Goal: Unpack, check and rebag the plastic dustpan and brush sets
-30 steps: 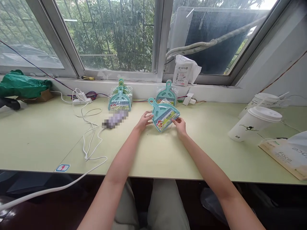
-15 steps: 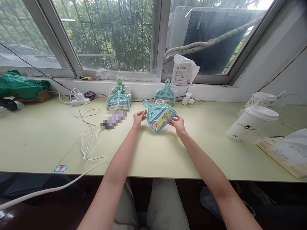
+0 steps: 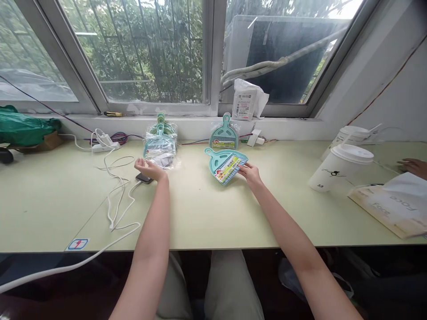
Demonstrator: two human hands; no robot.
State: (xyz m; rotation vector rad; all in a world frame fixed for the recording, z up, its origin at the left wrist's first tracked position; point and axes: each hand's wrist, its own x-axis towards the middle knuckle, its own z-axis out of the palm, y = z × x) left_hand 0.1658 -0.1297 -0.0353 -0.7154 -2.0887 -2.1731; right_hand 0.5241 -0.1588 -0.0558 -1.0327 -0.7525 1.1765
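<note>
A teal dustpan (image 3: pixel 216 162) with a striped brush and a colourful label is tilted above the table, handle pointing up-left. My right hand (image 3: pixel 251 174) grips its lower right edge. On the left, my left hand (image 3: pixel 151 170) is turned up with loosely curled fingers apart, holding nothing visible. Crumpled clear plastic (image 3: pixel 168 162) lies just beyond it, against a stack of wrapped dustpans (image 3: pixel 160 140). Partly under my left hand is a dark phone (image 3: pixel 143 178). Behind the held dustpan, another wrapped dustpan set (image 3: pixel 224 133) leans against the sill.
White cables (image 3: pixel 115 200) and a power strip (image 3: pixel 105 146) are on the left, near a green bag (image 3: pixel 26 126). White cups (image 3: pixel 340 166) and a tissue pack (image 3: pixel 390 206) stand right. Another person's hand (image 3: pixel 413 167) rests at the far right edge.
My left hand has left the dustpan and moved left. Clear plastic now lies by the left stack, and the dustpan's surface looks unwrapped. Another person's hand has appeared at the right.
</note>
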